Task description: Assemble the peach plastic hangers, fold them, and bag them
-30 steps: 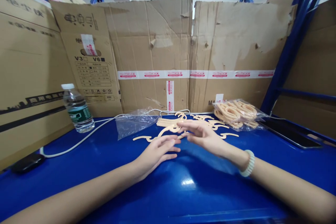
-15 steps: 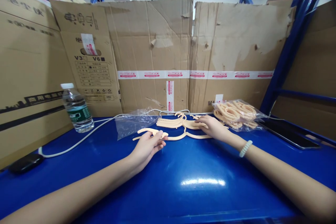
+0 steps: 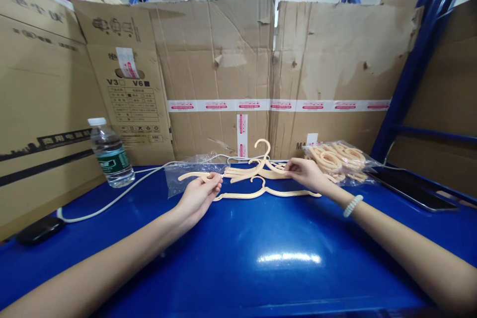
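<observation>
My left hand point(image 3: 199, 193) is closed around one end of a short curved cream plastic piece point(image 3: 189, 176), which looks like part of a hanger and juts out to the left. On the right, my right hand point(image 3: 303, 174) pinches the arm of a cream hanger point(image 3: 265, 158) held tilted up, its hook pointing upward. Several more cream hangers point(image 3: 231, 171) lie stacked behind it, partly covered. Nearer to me, a single hanger point(image 3: 244, 196) lies flat on the blue table point(image 3: 238, 253), between my hands, its hook toward the back.
A clear bag of cream hanger parts point(image 3: 337, 159) lies at the back right beside a black phone point(image 3: 413, 190). An empty-looking plastic bag point(image 3: 177, 179), a water bottle point(image 3: 111, 156), a white cable point(image 3: 100, 212) and a black device point(image 3: 40, 230) are at left. Cardboard point(image 3: 219, 69) walls the back.
My right hand has raised a hanger off the stack so its hook stands up. My left hand has moved left and slightly back with the curved piece, uncovering more of the flat hanger.
</observation>
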The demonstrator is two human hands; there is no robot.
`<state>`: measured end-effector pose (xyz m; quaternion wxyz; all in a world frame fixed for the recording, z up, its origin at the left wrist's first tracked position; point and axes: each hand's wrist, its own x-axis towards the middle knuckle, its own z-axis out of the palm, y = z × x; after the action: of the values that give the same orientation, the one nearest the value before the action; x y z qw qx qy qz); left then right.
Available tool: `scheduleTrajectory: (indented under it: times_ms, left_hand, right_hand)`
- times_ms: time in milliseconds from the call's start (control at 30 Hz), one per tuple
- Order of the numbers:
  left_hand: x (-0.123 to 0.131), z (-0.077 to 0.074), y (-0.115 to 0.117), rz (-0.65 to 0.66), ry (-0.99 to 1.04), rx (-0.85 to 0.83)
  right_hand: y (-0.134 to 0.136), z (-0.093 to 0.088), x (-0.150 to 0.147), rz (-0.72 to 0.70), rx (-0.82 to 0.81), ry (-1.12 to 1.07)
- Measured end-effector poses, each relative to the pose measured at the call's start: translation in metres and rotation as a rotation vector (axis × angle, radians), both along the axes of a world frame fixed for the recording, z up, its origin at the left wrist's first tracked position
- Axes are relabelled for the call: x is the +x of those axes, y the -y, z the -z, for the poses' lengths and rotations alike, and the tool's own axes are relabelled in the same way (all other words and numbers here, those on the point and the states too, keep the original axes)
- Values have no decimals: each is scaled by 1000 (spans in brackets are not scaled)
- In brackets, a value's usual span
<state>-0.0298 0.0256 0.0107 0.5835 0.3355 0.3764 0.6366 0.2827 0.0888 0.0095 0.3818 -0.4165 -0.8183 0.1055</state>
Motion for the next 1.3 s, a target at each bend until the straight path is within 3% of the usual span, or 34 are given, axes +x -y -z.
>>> scheduleTrajectory:
  times_ms: [200, 433, 933, 1300]
  left_hand:
    - [-3, -12, -2, 67, 78, -34]
    - [1, -19, 5, 207, 135, -94]
    - [2, -14, 2, 122, 85, -116]
    - [3, -2, 6, -6, -23, 9]
  right_hand:
    - [18, -24, -1, -134, -77, -145]
    - [25, -27, -5, -227, -103, -189]
    - [24, -26, -5, -234, -30, -142]
    - [49, -41, -14, -306, -226, 27]
